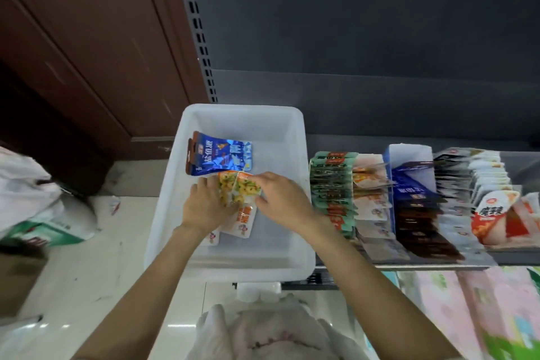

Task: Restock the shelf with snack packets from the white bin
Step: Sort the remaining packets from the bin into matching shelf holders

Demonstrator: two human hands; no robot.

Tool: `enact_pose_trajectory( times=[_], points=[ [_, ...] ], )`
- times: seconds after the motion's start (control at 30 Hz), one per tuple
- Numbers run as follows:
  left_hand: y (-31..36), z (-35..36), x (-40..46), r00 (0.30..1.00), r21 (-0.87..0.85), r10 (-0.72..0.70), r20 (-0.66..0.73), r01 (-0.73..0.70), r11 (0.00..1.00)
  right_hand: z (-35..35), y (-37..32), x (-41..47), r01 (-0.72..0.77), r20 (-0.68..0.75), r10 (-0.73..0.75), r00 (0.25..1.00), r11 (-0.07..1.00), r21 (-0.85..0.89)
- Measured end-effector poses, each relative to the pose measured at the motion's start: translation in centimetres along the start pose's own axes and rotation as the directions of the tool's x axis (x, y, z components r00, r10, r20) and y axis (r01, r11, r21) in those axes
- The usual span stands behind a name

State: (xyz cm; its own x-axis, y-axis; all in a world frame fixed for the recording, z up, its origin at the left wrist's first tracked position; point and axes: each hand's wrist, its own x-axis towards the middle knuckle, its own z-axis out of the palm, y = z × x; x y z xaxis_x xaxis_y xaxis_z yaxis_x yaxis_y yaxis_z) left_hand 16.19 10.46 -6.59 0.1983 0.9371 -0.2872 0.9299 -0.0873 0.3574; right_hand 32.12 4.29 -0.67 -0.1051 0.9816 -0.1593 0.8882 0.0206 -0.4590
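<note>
- Single head-worn view; the wide-angle camera looked steeply down and forward from above the person's forearms.
- It sat close over the bin (295, 137), which filled the centre.
- The shelf (438, 261) ran off the right edge; the floor (87, 266) lay at the left.
- No second view overlapped.

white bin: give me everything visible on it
The white bin is a rectangular, translucent-looking plastic tub with rounded corners and a rolled rim. It sits open-topped just left of the stocked shelf, against a dark back panel. It is mostly empty: blue packets lie near its back left, and both hands reach in, gripping yellow-and-white packets at its middle.
</note>
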Motion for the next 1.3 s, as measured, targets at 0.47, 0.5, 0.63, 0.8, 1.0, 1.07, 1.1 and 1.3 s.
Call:
enact_pose_trajectory(
  times=[0.47,0.5,0.63,0.8,1.0,1.07,1.1,1.3],
  points=[
    [-0.3,2.2,0.5,0.969,0.184,0.105,0.226,-0.148,0.972,4.5,1.5,5.8,0.149,0.265,0.021,0.964,0.783,-0.604],
    [-0.5,2.0,0.6,0.972,0.15,0.096,0.212,-0.13,0.98,4.2,1.3,5.5,0.129,0.26,0.03,0.965,0.808,-0.575],
    [-1.7,-0.5,0.3,0.998,-0.391,0.046,-0.042,-0.059,0.919,2.2,-0.6,3.3,-0.05,0.061,0.063,0.996,0.979,-0.195],
    [0.9,-6.4,-3.0,0.969,-0.892,0.244,0.038,-0.077,0.445,-1.3,-1.3,-1.6,-0.084,-0.13,0.271,0.954,0.655,0.751],
    [9.8,-8.3,-5.0,0.832,-0.723,0.547,-0.089,-0.432,0.539,-5.2,-0.2,-7.2,0.163,-0.455,0.377,0.807,0.598,0.785],
    [12.6,-7.9,-4.9,0.739,-0.611,0.649,-0.18,-0.601,0.516,-7.0,1.2,-9.2,0.152,-0.608,0.402,0.684,0.737,0.658],
    [14.0,-7.7,-4.7,0.674,-0.547,0.702,-0.228,-0.685,0.481,-8.1,2.1,-10.2,0.136,-0.666,0.402,0.628,0.786,0.603],
    [21.3,-5.0,-2.5,0.498,-0.289,0.751,-0.433,-0.866,0.407,-12.1,8.4,-12.1,-0.041,-0.804,0.303,0.511,0.943,0.329]
  ],
)
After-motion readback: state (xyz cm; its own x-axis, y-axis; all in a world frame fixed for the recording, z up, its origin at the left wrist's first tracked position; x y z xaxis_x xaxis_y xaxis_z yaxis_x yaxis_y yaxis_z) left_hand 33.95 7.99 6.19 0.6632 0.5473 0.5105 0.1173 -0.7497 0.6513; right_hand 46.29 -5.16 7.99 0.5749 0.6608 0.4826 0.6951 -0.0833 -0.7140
